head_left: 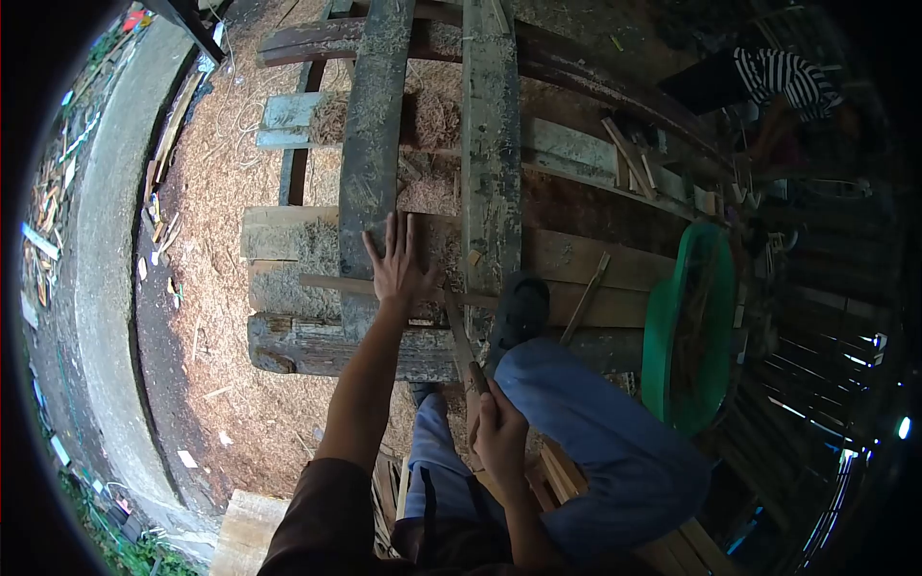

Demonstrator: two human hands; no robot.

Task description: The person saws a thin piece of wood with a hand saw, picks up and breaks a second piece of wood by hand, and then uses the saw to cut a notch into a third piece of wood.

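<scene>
My left hand [396, 274] lies flat with its fingers spread, pressing on a thin wooden strip [331, 283] and the planks beneath it. The strip runs crosswise over the bench of rough timbers [370, 125]. My right hand [501, 437] is closed around the handle of what looks like a handsaw [459, 331]. Its narrow blade points away from me and reaches the strip, just right of my left hand. The blade's teeth are too small to make out. My dark shoe [521, 305] rests on the timbers at the strip's right end.
A green oval tub [658, 350] stands on the right, beside a loose thin stick [586, 298]. Wood shavings [226, 240] cover the ground. A concrete ledge [106, 240] runs along the left. Another person in a striped top [783, 82] is at the upper right.
</scene>
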